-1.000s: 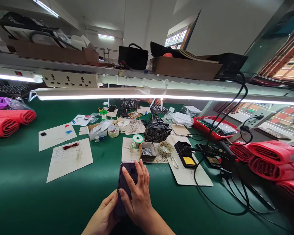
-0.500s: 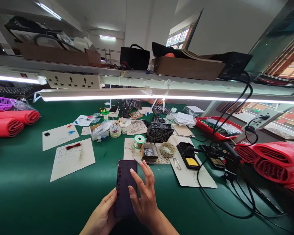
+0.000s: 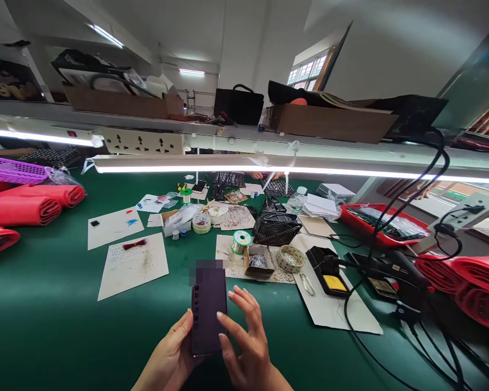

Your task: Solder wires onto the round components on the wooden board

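Observation:
A dark smartphone (image 3: 208, 312) is held upright over the green table, its screen facing me and a column of small icons down its left side. My left hand (image 3: 173, 347) is closed around the phone's lower left edge, thumb along the side. Over the right part of the screen, my right hand (image 3: 246, 336) has its fingers spread, with the index fingertip at or just above the glass. Whether that fingertip touches cannot be made out. The top of the phone is blurred.
Beyond the phone lie a solder spool (image 3: 242, 241), a small box of metal parts (image 3: 258, 260), a tape roll (image 3: 290, 258) and a black fan (image 3: 276, 227). A soldering iron stand (image 3: 328, 271) and cables are at right. Papers (image 3: 133, 266) and red rolls (image 3: 24, 209) lie left.
The view has turned slightly left, so the table's things sit further right. My right hand has moved down the screen a little; the left hand still holds the phone.

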### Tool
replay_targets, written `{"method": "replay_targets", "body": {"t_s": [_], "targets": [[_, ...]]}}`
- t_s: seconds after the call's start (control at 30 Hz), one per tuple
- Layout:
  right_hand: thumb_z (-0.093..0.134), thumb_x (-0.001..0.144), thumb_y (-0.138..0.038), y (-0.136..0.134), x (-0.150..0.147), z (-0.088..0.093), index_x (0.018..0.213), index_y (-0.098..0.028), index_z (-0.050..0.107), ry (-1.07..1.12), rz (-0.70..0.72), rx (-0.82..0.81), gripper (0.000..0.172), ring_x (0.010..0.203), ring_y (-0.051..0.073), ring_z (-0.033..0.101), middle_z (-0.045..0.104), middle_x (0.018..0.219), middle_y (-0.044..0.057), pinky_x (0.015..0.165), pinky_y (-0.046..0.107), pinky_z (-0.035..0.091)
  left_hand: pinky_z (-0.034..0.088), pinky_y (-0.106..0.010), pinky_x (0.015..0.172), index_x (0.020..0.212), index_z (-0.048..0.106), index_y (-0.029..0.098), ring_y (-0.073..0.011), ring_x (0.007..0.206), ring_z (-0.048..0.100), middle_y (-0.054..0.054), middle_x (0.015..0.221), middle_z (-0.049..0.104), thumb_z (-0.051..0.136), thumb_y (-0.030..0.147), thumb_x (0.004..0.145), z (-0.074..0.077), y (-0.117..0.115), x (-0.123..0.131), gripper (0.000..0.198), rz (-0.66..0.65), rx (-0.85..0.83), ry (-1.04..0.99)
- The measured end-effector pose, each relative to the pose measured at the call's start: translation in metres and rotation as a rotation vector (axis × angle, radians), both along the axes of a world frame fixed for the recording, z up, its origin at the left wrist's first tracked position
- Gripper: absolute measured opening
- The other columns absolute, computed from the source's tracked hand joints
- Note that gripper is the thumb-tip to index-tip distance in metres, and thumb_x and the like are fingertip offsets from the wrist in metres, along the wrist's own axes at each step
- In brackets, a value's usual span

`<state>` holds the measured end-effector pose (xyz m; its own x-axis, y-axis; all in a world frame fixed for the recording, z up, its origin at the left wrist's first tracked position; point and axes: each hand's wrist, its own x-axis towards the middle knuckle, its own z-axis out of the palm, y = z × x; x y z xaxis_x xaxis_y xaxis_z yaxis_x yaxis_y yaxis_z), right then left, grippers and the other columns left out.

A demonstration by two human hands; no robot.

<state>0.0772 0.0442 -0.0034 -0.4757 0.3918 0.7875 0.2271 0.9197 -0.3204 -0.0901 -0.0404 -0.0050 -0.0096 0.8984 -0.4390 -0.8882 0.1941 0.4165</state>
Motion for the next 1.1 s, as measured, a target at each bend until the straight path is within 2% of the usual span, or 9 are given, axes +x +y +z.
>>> {"method": "replay_targets", "body": {"t_s": [0.17, 0.37, 0.57, 0.7, 0.8, 0.93, 1.1], "targets": [[0.059, 0.079, -0.014, -0.004, -0.002, -0.001, 0.123, -0.026, 0.062, -0.030, 0.133, 0.051, 0.045, 0.137, 0.037, 0.051, 0.052, 0.147, 0.011, 0.106, 0.065, 0.047, 0.058, -0.039, 0.089, 0.127, 0.068, 0.011, -0.0258, 0.102, 0.073, -0.016, 0.120, 0.075, 0.051, 0.033, 0.103, 0.011, 0.004, -0.009, 0.036, 0.072, -0.038, 0.053], [0.062, 0.083, -0.023, -0.005, -0.004, -0.006, 0.119, -0.027, 0.064, -0.082, 0.159, 0.090, 0.037, 0.136, 0.037, 0.053, 0.056, 0.144, 0.012, 0.105, 0.063, 0.048, 0.060, -0.037, 0.084, 0.126, 0.068, 0.011, -0.0267, 0.101, 0.075, -0.015, 0.118, 0.076, 0.054, 0.033, 0.102, 0.015, 0.004, -0.014, 0.035, 0.098, -0.058, 0.100], [0.061, 0.084, -0.023, -0.006, -0.005, -0.006, 0.115, -0.025, 0.066, -0.129, 0.186, 0.096, 0.031, 0.138, 0.037, 0.051, 0.054, 0.145, 0.012, 0.106, 0.064, 0.047, 0.060, -0.034, 0.074, 0.123, 0.068, 0.012, -0.0258, 0.095, 0.076, -0.014, 0.110, 0.078, 0.046, 0.032, 0.105, 0.018, 0.005, -0.012, 0.034, 0.094, -0.086, 0.084], [0.061, 0.082, -0.017, -0.005, -0.004, -0.003, 0.121, -0.024, 0.065, -0.115, 0.176, 0.073, 0.039, 0.139, 0.037, 0.050, 0.052, 0.148, 0.012, 0.108, 0.064, 0.047, 0.061, -0.035, 0.080, 0.125, 0.067, 0.011, -0.0242, 0.096, 0.075, -0.014, 0.114, 0.077, 0.047, 0.031, 0.105, 0.020, 0.005, -0.012, 0.035, 0.102, -0.074, 0.081], [0.057, 0.085, -0.010, -0.002, -0.003, -0.005, 0.133, -0.023, 0.061, -0.063, 0.080, 0.031, 0.050, 0.138, 0.035, 0.051, 0.053, 0.146, 0.013, 0.108, 0.061, 0.048, 0.061, -0.037, 0.085, 0.127, 0.067, 0.011, -0.0235, 0.099, 0.075, -0.015, 0.119, 0.076, 0.048, 0.030, 0.105, 0.023, 0.004, -0.011, 0.035, 0.102, -0.077, 0.079], [0.053, 0.095, -0.012, -0.001, -0.003, -0.015, 0.143, -0.020, 0.054, 0.004, -0.064, -0.113, 0.049, 0.128, 0.030, 0.060, 0.061, 0.137, 0.015, 0.101, 0.050, 0.057, 0.060, -0.040, 0.087, 0.123, 0.069, 0.012, -0.0232, 0.097, 0.074, -0.014, 0.118, 0.076, 0.046, 0.031, 0.105, 0.026, 0.003, -0.009, 0.034, 0.104, -0.092, 0.055], [0.051, 0.101, -0.020, -0.003, -0.008, -0.020, 0.149, -0.019, 0.046, 0.042, -0.023, -0.335, 0.048, 0.112, 0.024, 0.071, 0.069, 0.125, 0.014, 0.094, 0.037, 0.063, 0.059, -0.039, 0.089, 0.125, 0.070, 0.014, -0.0242, 0.102, 0.073, -0.014, 0.124, 0.075, 0.049, 0.033, 0.104, 0.017, 0.001, -0.011, 0.035, 0.061, -0.053, 0.044]]}}
